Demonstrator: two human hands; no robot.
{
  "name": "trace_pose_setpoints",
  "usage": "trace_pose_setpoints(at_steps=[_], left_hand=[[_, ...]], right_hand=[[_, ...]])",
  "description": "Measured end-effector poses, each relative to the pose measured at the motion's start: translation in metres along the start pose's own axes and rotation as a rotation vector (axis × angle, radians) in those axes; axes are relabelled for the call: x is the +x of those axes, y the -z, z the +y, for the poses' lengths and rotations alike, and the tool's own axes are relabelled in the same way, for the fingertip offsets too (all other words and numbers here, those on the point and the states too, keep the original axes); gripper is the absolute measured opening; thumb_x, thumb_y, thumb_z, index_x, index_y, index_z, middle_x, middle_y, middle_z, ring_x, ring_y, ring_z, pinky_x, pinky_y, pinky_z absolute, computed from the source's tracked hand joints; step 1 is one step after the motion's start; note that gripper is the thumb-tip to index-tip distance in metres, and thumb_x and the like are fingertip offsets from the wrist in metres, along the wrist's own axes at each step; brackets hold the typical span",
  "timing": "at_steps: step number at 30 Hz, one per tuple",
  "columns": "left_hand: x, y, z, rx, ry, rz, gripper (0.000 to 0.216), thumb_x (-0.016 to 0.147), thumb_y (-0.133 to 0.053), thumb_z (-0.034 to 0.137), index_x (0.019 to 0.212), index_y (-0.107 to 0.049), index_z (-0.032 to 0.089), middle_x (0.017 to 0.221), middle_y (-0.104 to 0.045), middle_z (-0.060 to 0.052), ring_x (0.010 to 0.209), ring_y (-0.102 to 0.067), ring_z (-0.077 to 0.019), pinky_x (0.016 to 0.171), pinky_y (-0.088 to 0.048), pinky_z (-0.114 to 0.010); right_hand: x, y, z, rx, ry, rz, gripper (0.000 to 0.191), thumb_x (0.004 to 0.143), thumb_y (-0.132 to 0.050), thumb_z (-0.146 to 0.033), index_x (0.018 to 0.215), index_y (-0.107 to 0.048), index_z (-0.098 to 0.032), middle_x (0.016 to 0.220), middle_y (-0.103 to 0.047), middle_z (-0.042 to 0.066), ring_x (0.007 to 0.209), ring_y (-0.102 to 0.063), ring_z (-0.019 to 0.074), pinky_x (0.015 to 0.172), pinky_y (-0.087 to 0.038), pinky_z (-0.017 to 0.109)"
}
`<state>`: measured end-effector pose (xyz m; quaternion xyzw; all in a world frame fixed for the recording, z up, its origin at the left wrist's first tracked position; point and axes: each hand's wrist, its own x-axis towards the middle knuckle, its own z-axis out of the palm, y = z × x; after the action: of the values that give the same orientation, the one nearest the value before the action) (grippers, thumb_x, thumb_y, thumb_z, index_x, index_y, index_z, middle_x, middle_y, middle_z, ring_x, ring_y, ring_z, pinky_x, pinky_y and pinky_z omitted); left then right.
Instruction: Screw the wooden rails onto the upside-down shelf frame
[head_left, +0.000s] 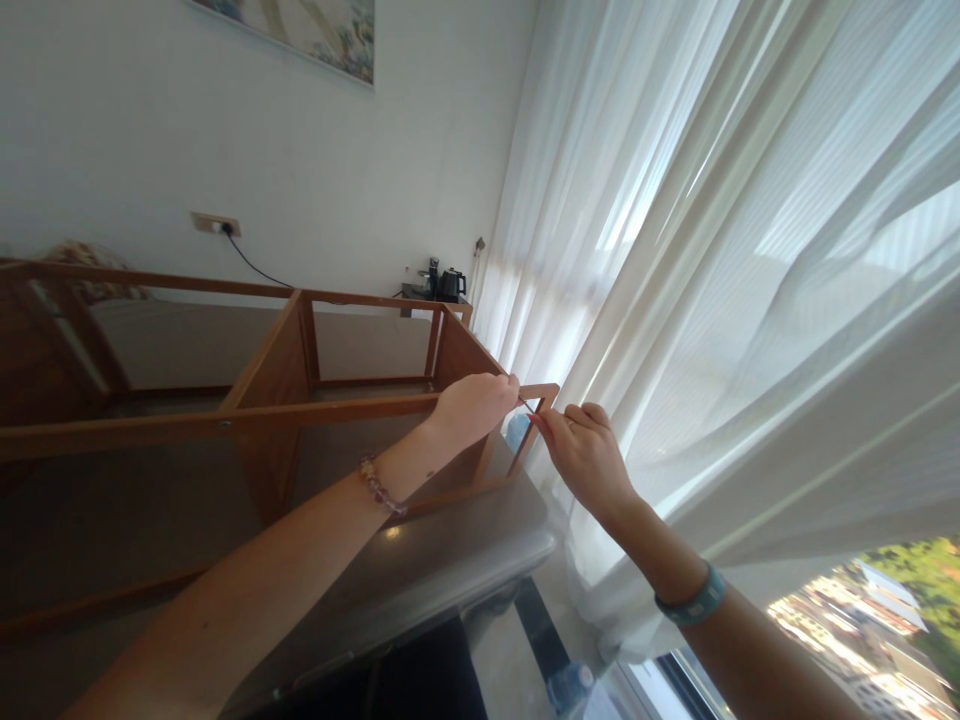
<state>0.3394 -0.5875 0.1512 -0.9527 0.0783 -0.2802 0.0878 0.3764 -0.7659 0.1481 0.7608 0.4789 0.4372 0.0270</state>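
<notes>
A wooden frame (300, 408) with open compartments lies across a grey table (450, 545). My left hand (476, 405) is closed on the frame's right end, its fingers pinched near the top rail. My right hand (585, 450) is also closed, pinching a thin red-tipped tool (529, 408) that reaches the frame's end corner between the two hands. What the left fingers hold is too small to make out. A bead bracelet is on my left wrist, a blue band on my right.
Sheer white curtains (712, 250) hang just right of the hands. A black kettle (451, 284) stands on a small stand by the far wall. A wall socket with a cable (217, 225) is at the back left.
</notes>
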Motion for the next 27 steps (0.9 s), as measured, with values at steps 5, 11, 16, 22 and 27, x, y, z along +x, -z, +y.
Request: trace_pose_setpoints(at_steps=[5,11,16,22,27], left_hand=[[0.001,-0.002,-0.001,0.001,-0.013,-0.002,0.035,0.096,-0.036,0.032,0.095,-0.063,0.010,0.076,-0.066,-0.010,0.077,-0.071,-0.0211,0.060,-0.050,-0.025],[0.000,-0.001,-0.001,-0.004,-0.008,-0.021,0.028,0.095,-0.038,0.027,0.094,-0.060,0.010,0.076,-0.066,-0.010,0.078,-0.071,-0.0211,0.060,-0.047,-0.023],[-0.001,0.004,0.000,-0.007,-0.010,-0.031,0.029,0.091,-0.049,0.037,0.098,-0.057,0.010,0.079,-0.067,-0.009,0.079,-0.071,-0.0239,0.059,-0.048,-0.025],[-0.002,0.005,0.000,0.000,-0.006,-0.020,0.029,0.090,-0.051,0.037,0.097,-0.058,0.010,0.078,-0.067,-0.009,0.077,-0.071,-0.0245,0.057,-0.048,-0.026],[-0.002,0.003,0.001,0.005,-0.003,-0.002,0.028,0.091,-0.048,0.036,0.096,-0.060,0.011,0.077,-0.066,-0.009,0.076,-0.071,-0.0226,0.057,-0.047,-0.025]], right_hand=[[0.003,0.006,0.008,0.002,0.114,-0.046,0.032,0.102,-0.034,-0.028,0.087,-0.060,-0.017,0.060,-0.055,0.002,0.060,-0.048,0.0175,0.070,-0.032,0.031],[0.011,0.006,0.009,0.049,0.158,-0.140,0.034,0.102,-0.027,-0.021,0.112,-0.059,-0.014,0.065,-0.060,0.004,0.065,-0.053,0.0190,0.072,-0.034,0.032],[0.005,-0.003,0.012,0.002,0.074,-0.068,0.040,0.102,-0.030,-0.031,0.081,-0.060,-0.016,0.054,-0.057,0.002,0.052,-0.049,0.0154,0.066,-0.033,0.030],[0.003,-0.008,0.008,-0.042,-0.024,-0.133,0.057,0.102,-0.028,-0.039,0.058,-0.056,-0.016,0.041,-0.050,0.003,0.040,-0.039,0.0132,0.061,-0.030,0.030],[0.003,-0.013,-0.001,-0.004,-0.124,-0.193,0.057,0.102,-0.029,-0.036,0.059,-0.060,-0.016,0.042,-0.051,0.005,0.046,-0.046,0.0161,0.056,-0.028,0.030]])
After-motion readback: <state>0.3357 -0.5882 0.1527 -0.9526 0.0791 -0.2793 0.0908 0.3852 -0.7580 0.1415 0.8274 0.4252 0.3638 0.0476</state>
